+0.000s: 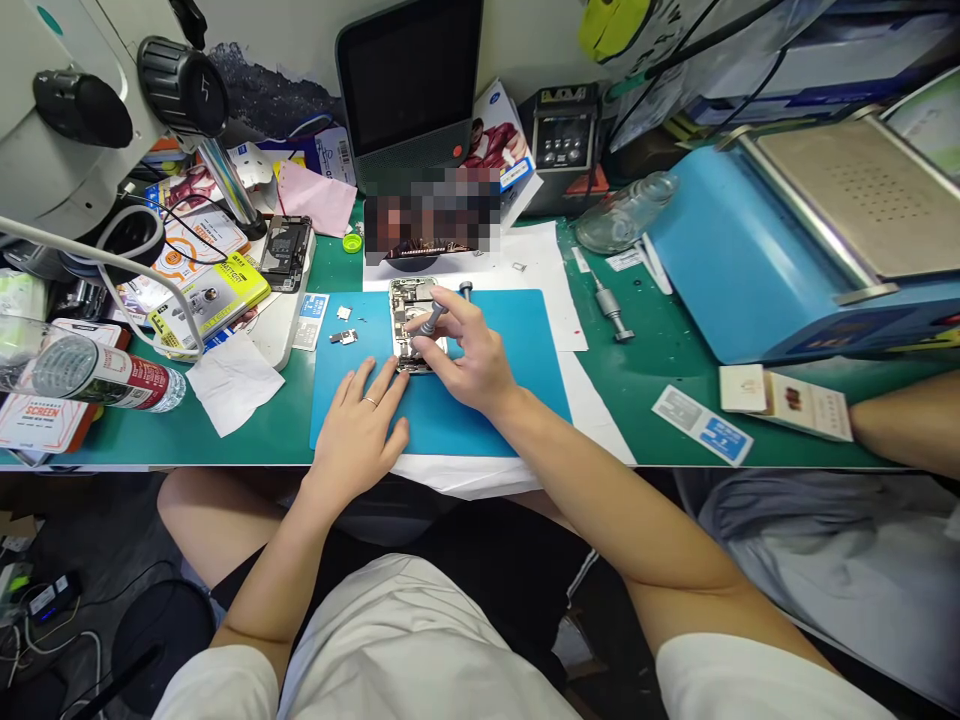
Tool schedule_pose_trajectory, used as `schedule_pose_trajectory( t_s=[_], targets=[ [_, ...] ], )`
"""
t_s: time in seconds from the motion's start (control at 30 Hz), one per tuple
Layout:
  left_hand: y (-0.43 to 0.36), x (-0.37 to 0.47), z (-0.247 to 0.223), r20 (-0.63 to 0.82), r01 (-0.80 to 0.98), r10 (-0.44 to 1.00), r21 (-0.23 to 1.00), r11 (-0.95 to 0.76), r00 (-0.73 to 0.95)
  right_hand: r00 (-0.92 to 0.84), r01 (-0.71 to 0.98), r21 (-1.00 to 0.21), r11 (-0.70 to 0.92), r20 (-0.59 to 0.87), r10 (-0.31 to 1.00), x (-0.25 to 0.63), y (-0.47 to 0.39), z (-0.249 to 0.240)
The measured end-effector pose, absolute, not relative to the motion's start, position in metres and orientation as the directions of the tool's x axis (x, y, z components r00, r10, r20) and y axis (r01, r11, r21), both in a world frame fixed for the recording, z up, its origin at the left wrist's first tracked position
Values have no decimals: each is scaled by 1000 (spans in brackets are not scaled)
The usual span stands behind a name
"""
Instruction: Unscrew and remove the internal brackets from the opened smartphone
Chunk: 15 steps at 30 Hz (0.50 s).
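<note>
An opened smartphone [413,292] lies on a blue work mat [517,420], its inner boards and metal shields bare. My right hand [478,358] pinches a small grey screwdriver [433,318], tilted over the middle of the phone. Its tip is too small to make out. My left hand [358,418] rests on the mat with fingers spread, the fingertips by the phone's lower left edge. Left of the phone lie a small metal-and-black part [343,337] and a square silver piece [343,313]. The head of a second screwdriver [466,289] shows just behind my right hand.
Another screwdriver [611,308] lies right of the mat, near a glass jar [622,215] and a blue machine [705,260]. Leftward are a plastic bottle [105,375], battery box [214,305] and another opened phone [286,252]. Another person's arm [911,425] rests at the right edge.
</note>
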<state>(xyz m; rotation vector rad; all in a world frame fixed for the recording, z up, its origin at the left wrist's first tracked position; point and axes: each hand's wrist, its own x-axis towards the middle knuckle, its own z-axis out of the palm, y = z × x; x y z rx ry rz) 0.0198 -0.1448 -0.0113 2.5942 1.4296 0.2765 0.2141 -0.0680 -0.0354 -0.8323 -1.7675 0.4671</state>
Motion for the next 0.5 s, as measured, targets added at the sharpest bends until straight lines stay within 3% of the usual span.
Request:
schedule_pose_trajectory(
  t_s=[0.5],
  targets=[
    [-145,21,-12,79,820,854,248,-516,514,-185,231,-704,672,646,741,211,-69,-35]
  ],
)
